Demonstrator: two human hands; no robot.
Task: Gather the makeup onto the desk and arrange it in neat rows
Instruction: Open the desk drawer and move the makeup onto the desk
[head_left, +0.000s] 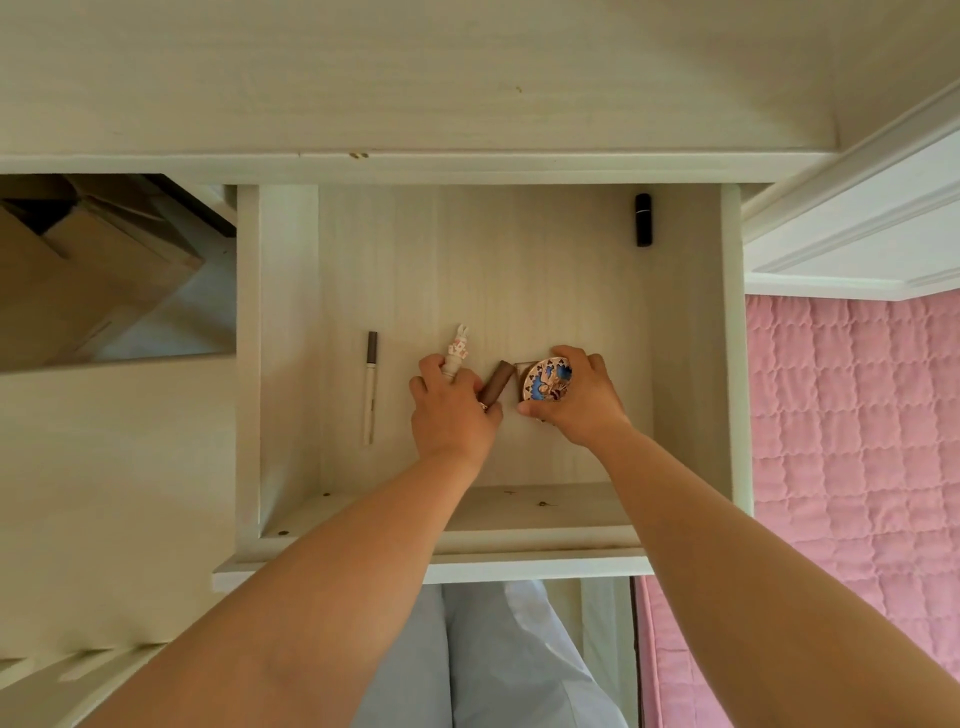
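While both hands (452, 410) (576, 400) grip makeup in the drawer (685, 364), the pencil (371, 387) lies lengthwise just left of the left hand.

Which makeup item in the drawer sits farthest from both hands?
The black lipstick tube, alone in the drawer's far right corner. The pale pencil lies just beside the left hand; the rest are held.

Both hands (511, 400) on makeup in open drawer (291, 312)

Black lipstick (643, 220), brown tube (495, 383), pink quilted bedspread (852, 415).
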